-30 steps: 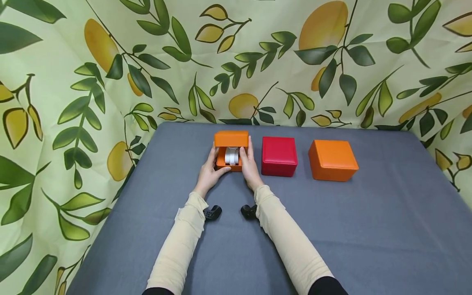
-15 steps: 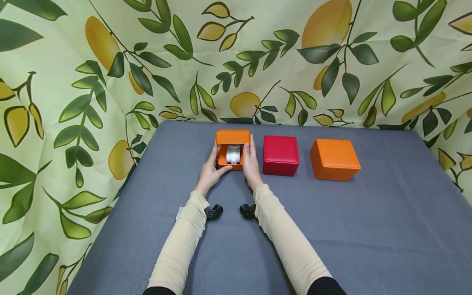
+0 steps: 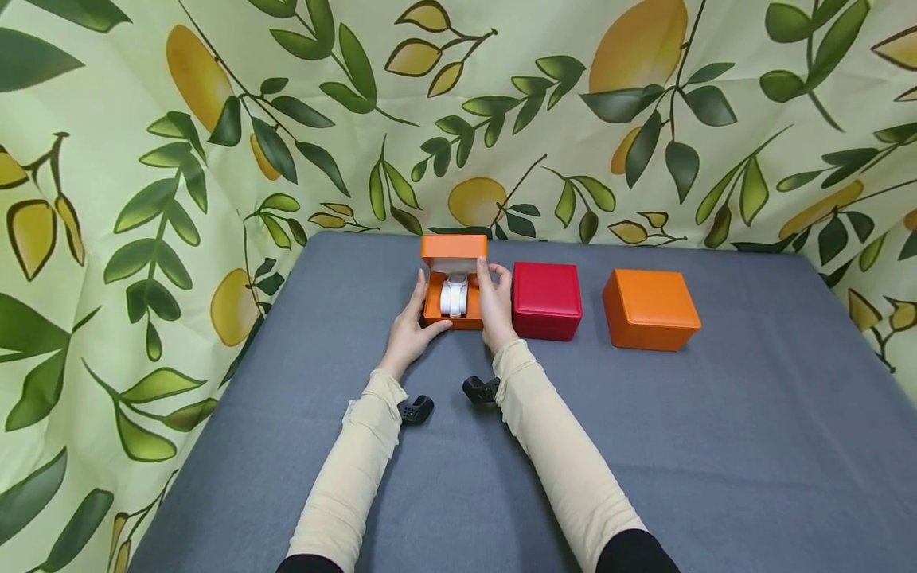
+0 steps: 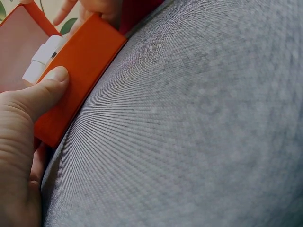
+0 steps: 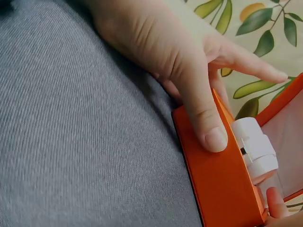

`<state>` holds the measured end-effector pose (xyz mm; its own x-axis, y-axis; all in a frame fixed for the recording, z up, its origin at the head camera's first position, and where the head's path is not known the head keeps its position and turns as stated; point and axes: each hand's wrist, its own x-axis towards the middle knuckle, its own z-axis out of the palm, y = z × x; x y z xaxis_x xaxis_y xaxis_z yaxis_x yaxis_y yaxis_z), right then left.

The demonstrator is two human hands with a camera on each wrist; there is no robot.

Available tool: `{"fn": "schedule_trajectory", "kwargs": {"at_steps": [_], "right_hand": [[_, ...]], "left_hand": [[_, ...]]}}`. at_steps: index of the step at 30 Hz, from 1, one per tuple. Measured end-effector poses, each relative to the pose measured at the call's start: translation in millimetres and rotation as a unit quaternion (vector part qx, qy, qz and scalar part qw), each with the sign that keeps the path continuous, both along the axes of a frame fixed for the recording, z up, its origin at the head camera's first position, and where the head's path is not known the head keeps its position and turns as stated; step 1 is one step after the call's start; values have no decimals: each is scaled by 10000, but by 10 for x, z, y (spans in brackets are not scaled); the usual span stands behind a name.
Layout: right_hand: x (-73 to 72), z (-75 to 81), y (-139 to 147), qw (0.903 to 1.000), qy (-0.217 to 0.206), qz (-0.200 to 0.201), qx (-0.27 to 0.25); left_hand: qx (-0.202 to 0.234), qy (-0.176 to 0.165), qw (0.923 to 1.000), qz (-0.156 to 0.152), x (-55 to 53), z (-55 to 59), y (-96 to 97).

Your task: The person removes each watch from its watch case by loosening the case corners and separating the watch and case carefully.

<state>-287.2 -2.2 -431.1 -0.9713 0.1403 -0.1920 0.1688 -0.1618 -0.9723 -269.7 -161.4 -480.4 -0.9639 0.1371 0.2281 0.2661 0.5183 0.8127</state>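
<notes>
An orange watch box (image 3: 469, 324) rests on the table with its hinged lid (image 3: 454, 246) raised, showing a pale lining. Inside sits a white wristwatch (image 3: 454, 296), its strap wrapped round a white cushion. My left hand (image 3: 407, 338) holds the box's left side, the thumb pressed on the front face in the left wrist view. At the opposite side my right hand (image 3: 496, 310) grips the box. In the right wrist view its thumb (image 5: 215, 137) lies on the front face and its index finger (image 5: 258, 66) stretches toward the lid; the other fingers are partly hidden behind the box.
Close to my right hand stands a closed red box (image 3: 548, 301). Further right is another closed orange box (image 3: 650, 309). Grey cloth (image 3: 680, 461) covers the table, and a leaf-patterned curtain (image 3: 401, 111) hangs behind it. Black devices (image 3: 416, 410) are fixed at both wrists.
The orange box's lid has swung further up and back, baring more of the watch and lining. My right hand has shifted slightly, its fingers more bent; my left hand has stayed in place.
</notes>
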Motion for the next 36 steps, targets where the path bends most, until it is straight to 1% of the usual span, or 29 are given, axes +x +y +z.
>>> {"fn": "schedule_trajectory", "kwargs": {"at_steps": [6, 11, 13, 18, 24, 26, 30, 32, 34, 36], "right_hand": [[-3, 15, 7, 9997, 63, 103, 191], [7, 12, -44, 9949, 183, 578, 801], [23, -3, -57, 9920, 256, 698, 1016], [45, -64, -54, 9912, 398, 637, 1085], [71, -165, -44, 9862, 346, 757, 1430], [70, -194, -33, 9859, 367, 799, 1426], [59, -241, 16, 9850, 434, 921, 1396], [53, -254, 45, 9840, 469, 1001, 1398], [54, -270, 66, 9826, 514, 1078, 1422], [56, -286, 82, 9806, 566, 1138, 1490]], "left_hand": [[-70, -49, 9999, 117, 1, -12, 19], [-59, -82, 9999, 126, -11, -10, 12], [-10, -94, 9999, 115, -10, -12, 19], [189, -226, 9995, 69, -7, -3, 28], [494, -381, 9980, -26, -1, 13, 20], [579, -366, 9976, -70, -5, 12, 19], [619, -327, 9975, -98, -23, 3, 24], [555, -335, 9979, -55, -33, 7, 30], [503, -408, 9979, 2, -36, 12, 38], [548, -513, 9971, 82, -39, 27, 53]]}}
